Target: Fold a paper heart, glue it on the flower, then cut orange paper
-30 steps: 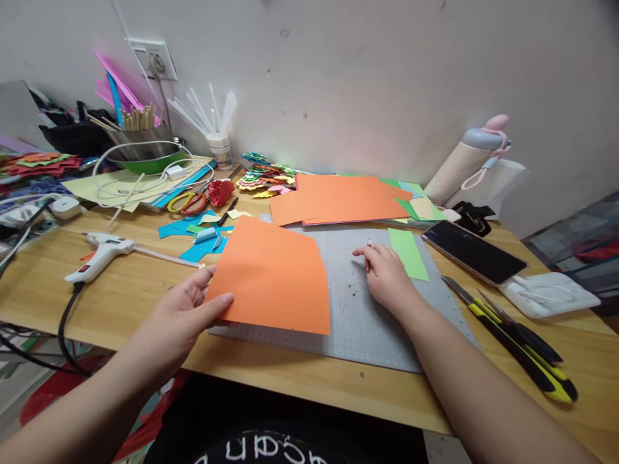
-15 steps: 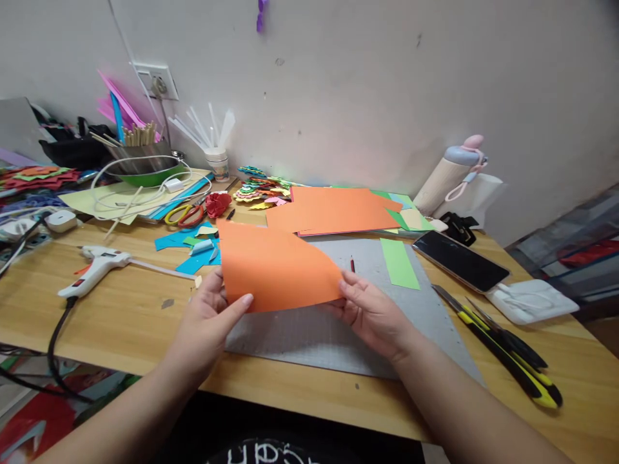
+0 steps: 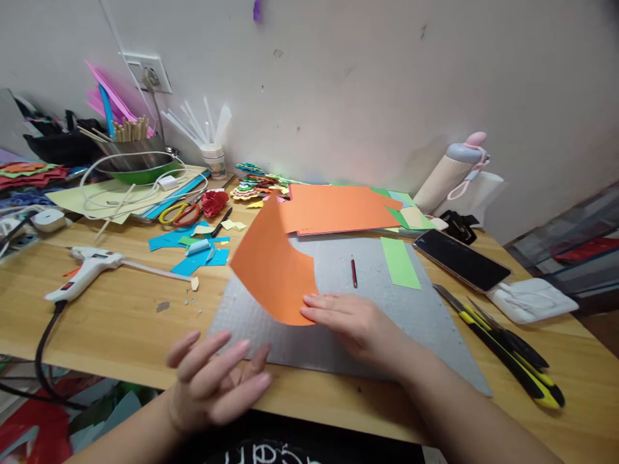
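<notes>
An orange sheet of paper (image 3: 278, 270) curves upward over the grey cutting mat (image 3: 387, 348). My right hand (image 3: 360, 325) grips its lower right corner, fingers on top and the thumb out of sight. Nearer the table's front edge, my left hand (image 3: 220, 377) is apart from the paper, its fingers spread and holding nothing. To the right of the sheet a dark red pencil (image 3: 354, 270) rests on the mat. A light green paper strip (image 3: 400, 263) lies at the mat's right side.
More orange paper (image 3: 338, 209) is stacked behind the mat. A glue gun (image 3: 89, 270), blue scraps (image 3: 200, 261) and scissors (image 3: 181, 212) lie on the left. On the right are a phone (image 3: 461, 261), a yellow-black utility knife (image 3: 503, 351) and a bottle (image 3: 447, 174).
My left hand has let go of the orange paper and drawn back toward the table's front edge. The sheet's free left part has swung upward, and my right hand has shifted slightly left.
</notes>
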### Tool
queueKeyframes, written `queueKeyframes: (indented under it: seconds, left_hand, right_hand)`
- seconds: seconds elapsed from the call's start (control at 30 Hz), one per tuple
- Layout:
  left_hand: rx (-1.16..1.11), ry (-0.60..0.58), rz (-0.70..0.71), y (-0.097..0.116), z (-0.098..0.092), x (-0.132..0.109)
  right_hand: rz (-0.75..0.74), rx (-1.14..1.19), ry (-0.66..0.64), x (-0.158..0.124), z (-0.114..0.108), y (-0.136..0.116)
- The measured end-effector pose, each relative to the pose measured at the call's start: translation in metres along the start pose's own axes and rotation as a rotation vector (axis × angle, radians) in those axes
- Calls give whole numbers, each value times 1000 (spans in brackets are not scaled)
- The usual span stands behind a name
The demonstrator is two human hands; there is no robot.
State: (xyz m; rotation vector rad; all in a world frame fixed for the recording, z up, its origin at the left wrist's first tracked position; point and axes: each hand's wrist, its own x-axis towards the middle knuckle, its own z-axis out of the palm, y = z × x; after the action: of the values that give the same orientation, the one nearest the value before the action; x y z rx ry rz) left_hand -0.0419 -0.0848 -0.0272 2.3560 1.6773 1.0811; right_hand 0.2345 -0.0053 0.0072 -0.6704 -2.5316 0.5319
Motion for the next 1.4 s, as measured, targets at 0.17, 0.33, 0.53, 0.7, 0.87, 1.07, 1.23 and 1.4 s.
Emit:
queueKeyframes:
  seconds: [0.17,0.33,0.53,0.7,0.87,1.07,1.23,1.4]
  left_hand:
    - [409,67,298,5,-2,7]
    - [107,-205,143,4,-6,40]
    - [33,-477,5,3,0,99]
    - [202,-483,71,2,10,139]
    - [209,-391,378,17,25,134]
    - [168,-533,644,25,47,113]
    - [151,-497,647,21,49,110]
    - [155,-491,647,22,50,111]
  right_hand:
    - [55,15,-146,2,4,-1]
    - [204,21,-183,1,-3,-4]
    - [535,232,58,3,-1,16]
    - [701,328,189,10,13,43]
    - [759,295,224,17,20,57]
    - [743,229,243,22,17,55]
    - [648,264,208,18,9,53]
    - [510,204,119,12,0,55]
